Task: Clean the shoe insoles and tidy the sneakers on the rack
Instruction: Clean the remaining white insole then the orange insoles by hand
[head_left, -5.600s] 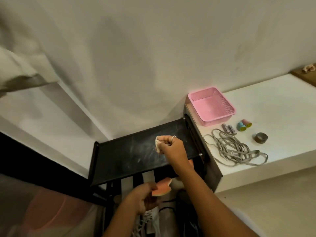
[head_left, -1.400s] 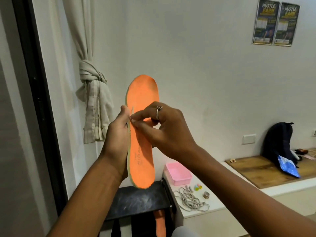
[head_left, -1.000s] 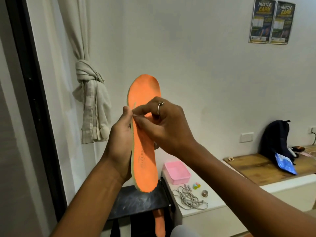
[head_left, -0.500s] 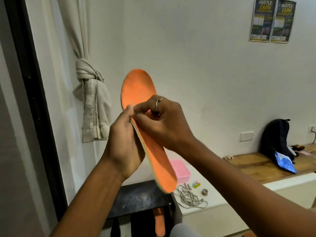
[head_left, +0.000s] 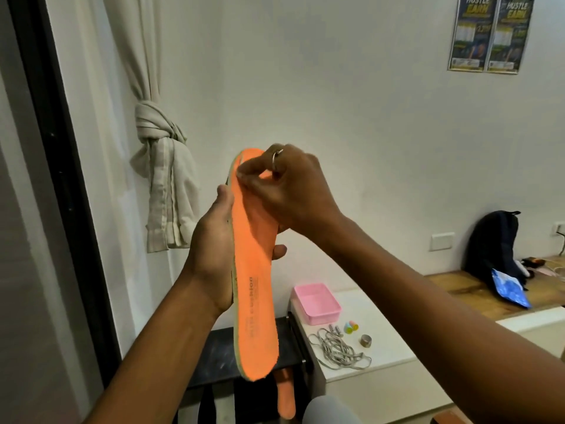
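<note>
My left hand point(head_left: 211, 249) holds an orange insole point(head_left: 256, 301) upright at chest height, gripping its middle from behind, printed side facing me. At the insole's toe end, my right hand point(head_left: 296, 191), with a ring on one finger, pinches the upper edge with its fingertips. Below stands the black shoe rack point(head_left: 220, 359). A second orange insole point(head_left: 286, 396) sticks up under the rack's top shelf. The sneakers are mostly hidden behind my arms.
A white ledge point(head_left: 382, 332) right of the rack carries a pink basket point(head_left: 318, 301), a tangle of grey laces point(head_left: 336, 351) and a small tape roll point(head_left: 365, 340). A knotted curtain point(head_left: 165, 191) hangs at left. A dark backpack point(head_left: 492, 240) sits on the wooden bench.
The insole, tilted half a second ago, is back upright with its printed side facing me. My right hand has slid up from the middle to the toe end.
</note>
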Demonstrator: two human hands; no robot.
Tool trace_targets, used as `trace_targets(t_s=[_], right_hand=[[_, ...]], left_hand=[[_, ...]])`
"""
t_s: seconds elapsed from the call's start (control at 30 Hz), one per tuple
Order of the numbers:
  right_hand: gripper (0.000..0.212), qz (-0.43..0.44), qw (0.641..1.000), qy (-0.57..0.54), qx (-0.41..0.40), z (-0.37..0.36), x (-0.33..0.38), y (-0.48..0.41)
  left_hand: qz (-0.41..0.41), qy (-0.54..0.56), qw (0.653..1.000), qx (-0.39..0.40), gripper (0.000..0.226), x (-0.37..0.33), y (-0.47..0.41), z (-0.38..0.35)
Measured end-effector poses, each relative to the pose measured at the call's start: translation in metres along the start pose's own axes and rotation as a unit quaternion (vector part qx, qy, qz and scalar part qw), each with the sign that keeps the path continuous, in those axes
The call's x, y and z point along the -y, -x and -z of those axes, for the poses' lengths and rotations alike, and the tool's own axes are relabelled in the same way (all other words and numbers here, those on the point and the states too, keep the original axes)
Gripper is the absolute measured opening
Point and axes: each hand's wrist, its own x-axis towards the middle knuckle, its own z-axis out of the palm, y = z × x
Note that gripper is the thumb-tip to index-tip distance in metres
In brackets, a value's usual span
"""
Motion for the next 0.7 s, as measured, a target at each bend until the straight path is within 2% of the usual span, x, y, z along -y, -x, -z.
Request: trace_targets(t_s=[0.1,0.23,0.3,0.43,0.53,0.7], right_hand=[[0.012,-0.031,0.999,-0.014,-0.023,-0.004,-0.005,-0.003],[0.011,-0.001,0.994,-0.098,0.052,-0.003,0.011,0.033],[0.011,0.000,0.991,-0.118,0.063,0.000,0.011,0.035],[0.010,0.014,0.999,-0.007,-0.033,0.002,-0.004,0.012],[0.010,-0.011,0.997,0.001,-0.072,0.001,-0.008,0.008],[0.009,0.019,0.998,-0.067,-0.007,-0.001,0.011,0.039]], left_hand=[[0.016,-0.020,1.000,0.005,0.061,0.003,-0.001,0.001],[0.043,0.017,0.999,-0.010,0.074,-0.001,-0.001,0.001],[0.038,0.006,0.999,-0.012,0.075,0.001,-0.002,0.001],[0.023,-0.043,0.999,0.009,0.064,0.009,-0.003,-0.003],[0.025,-0.067,0.997,0.007,0.062,0.012,-0.002,-0.005],[-0.011,-0.043,0.999,-0.026,0.062,0.010,-0.005,-0.003]])
